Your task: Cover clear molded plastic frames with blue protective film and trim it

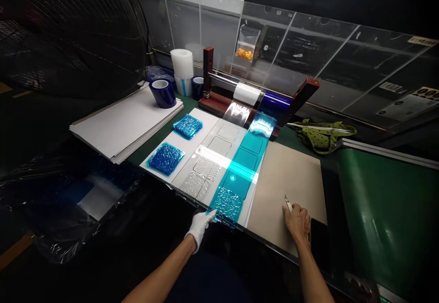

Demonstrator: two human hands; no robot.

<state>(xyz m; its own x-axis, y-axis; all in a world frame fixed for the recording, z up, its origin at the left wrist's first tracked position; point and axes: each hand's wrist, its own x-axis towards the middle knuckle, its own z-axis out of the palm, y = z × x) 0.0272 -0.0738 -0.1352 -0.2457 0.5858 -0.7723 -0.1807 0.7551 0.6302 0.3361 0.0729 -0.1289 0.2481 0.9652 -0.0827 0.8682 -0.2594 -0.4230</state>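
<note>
Lying flat on the bench at centre frame: blue film strip (240,170), translucent, glossy, crinkled at its near end, smooth with square outlines further up, running from a roller holder (260,98) at 12 o'clock down to the near edge. Just beside it, at 9 o'clock: clear film strip (211,163), same run, same crinkled patches.

Touching the blue strip's near corner: left hand (199,226), in a white glove, fingers pressed together and stretched out toward 1 o'clock, fingertips (211,213) on the film edge.

Resting at 3 o'clock of the blue strip, apart from it: right hand (297,220), bare, fingers curled and pinching a small knife (287,202), blade pointing to 11 o'clock, over a tan board (284,170).

Set at 9 o'clock of the strips: two crumpled blue film squares (176,143) on a white sheet.

Further out at 10 o'clock: stack of white boards (123,124), bearing a blue tape roll (162,92); behind it a white roll (182,67).

At 2 o'clock: green dotted pouch (318,136). At 3 o'clock: green belt (384,220).
</note>
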